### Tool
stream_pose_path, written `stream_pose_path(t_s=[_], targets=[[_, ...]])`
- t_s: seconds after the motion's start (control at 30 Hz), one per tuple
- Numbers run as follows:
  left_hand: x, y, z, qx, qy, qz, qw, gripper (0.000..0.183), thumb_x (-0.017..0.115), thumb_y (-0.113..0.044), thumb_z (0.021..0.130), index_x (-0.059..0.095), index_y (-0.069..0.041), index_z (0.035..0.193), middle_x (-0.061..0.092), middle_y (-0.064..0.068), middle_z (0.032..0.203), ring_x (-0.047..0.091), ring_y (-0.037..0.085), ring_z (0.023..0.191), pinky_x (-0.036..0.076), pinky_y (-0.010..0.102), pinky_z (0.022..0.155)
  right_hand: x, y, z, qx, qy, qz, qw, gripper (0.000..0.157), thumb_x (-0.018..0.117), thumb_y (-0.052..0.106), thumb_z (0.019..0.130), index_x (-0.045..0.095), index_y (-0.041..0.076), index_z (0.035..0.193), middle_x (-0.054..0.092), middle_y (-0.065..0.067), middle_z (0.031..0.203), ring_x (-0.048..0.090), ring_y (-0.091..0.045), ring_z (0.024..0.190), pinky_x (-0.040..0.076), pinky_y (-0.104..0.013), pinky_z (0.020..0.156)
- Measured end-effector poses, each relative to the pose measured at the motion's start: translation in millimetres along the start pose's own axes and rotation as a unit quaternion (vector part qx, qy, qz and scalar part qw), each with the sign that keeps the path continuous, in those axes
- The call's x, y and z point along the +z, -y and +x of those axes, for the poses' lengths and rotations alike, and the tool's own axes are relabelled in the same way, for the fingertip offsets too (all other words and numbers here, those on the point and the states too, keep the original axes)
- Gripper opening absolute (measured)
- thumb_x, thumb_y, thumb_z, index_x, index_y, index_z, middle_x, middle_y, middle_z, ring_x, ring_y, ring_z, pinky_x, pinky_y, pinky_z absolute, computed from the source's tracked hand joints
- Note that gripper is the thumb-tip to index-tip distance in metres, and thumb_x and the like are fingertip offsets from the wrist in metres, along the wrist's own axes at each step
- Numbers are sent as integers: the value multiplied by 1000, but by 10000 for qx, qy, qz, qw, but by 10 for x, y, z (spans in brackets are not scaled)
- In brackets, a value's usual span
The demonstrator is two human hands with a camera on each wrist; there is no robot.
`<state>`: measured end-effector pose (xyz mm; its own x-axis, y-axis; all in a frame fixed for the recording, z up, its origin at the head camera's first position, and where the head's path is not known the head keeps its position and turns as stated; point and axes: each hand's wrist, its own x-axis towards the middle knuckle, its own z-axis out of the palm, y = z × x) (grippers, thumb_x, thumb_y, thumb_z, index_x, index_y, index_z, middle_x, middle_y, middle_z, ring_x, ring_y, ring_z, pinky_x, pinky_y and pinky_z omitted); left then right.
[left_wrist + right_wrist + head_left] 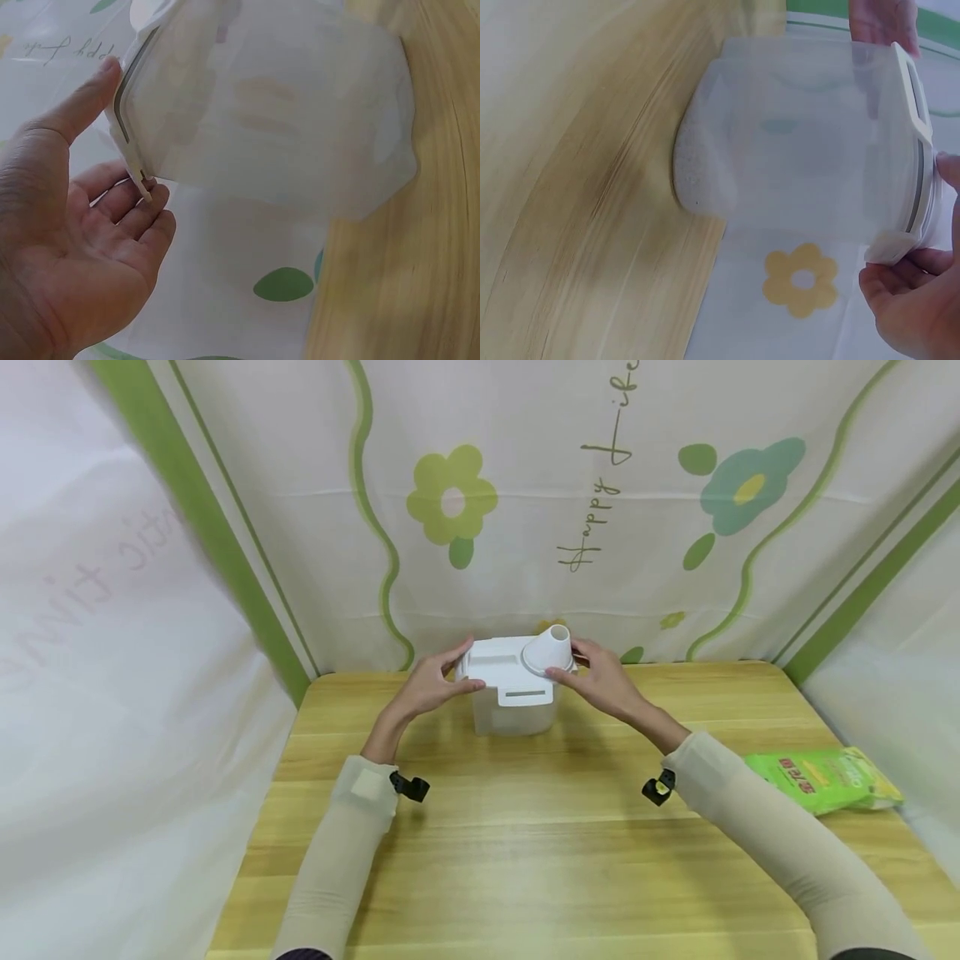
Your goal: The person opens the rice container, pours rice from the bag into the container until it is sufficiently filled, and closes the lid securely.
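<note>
A translucent storage container stands upright on the table near its back edge. It bears a white lid with a cone-shaped cap at the right end. At the lid's left end my left hand grips the rim between thumb and fingers. Opposite it, my right hand holds the right end, its thumb near the cap's base. In the right wrist view, fingers of the right hand lie under a side latch. A pale speckled layer shows low in the container; I cannot tell what it is.
A bright green package lies on the wooden table at the right. White patterned cloth hangs directly behind the container and along both sides. Each forearm carries a black wrist mount.
</note>
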<state>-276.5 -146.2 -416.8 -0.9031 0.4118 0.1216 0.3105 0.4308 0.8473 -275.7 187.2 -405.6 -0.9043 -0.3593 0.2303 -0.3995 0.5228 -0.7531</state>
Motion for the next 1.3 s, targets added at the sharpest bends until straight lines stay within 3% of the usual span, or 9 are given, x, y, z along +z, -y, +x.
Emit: stream_pose_path(t_s=[0.1,0.5,0.9,1.07,1.3], targets=[[-13,17,9,-53,62,-25,10000,94,83,-48,91,33,-22,166,31,-3,171,36,25,156,33,37,126,6,1,-20,19,-25,-88,10000,69,78,35,99,53,-5,149,59,-25,144,56,-41,137,46,-52,116],[-64,42,14,-58,309,-13,9995,93,80,-51,92,30,-26,168,27,-6,173,31,24,158,30,40,128,7,0,-44,12,-53,-337,9994,72,79,40,97,55,-4,148,60,-25,142,58,-42,135,48,-57,113],[-71,7,-14,-47,294,252,9992,94,77,-53,94,27,-25,169,25,-4,174,33,32,157,30,48,127,-48,-173,-46,-42,353,630,9974,71,79,22,98,46,-2,157,54,-23,151,54,-41,140,42,-55,118],[-53,-30,-20,145,223,660,9975,95,74,-54,96,26,-17,169,25,1,174,32,33,158,28,51,128,-87,-288,-38,-135,563,987,9934,77,81,14,95,41,-1,160,49,-21,159,51,-40,143,37,-56,122],[-11,-149,-19,445,103,1067,9932,96,75,-50,98,22,-15,170,18,5,177,21,27,162,21,48,130,-117,-413,-32,-283,609,1083,9919,82,84,10,92,40,-2,160,49,-22,159,54,-41,140,41,-54,119]])
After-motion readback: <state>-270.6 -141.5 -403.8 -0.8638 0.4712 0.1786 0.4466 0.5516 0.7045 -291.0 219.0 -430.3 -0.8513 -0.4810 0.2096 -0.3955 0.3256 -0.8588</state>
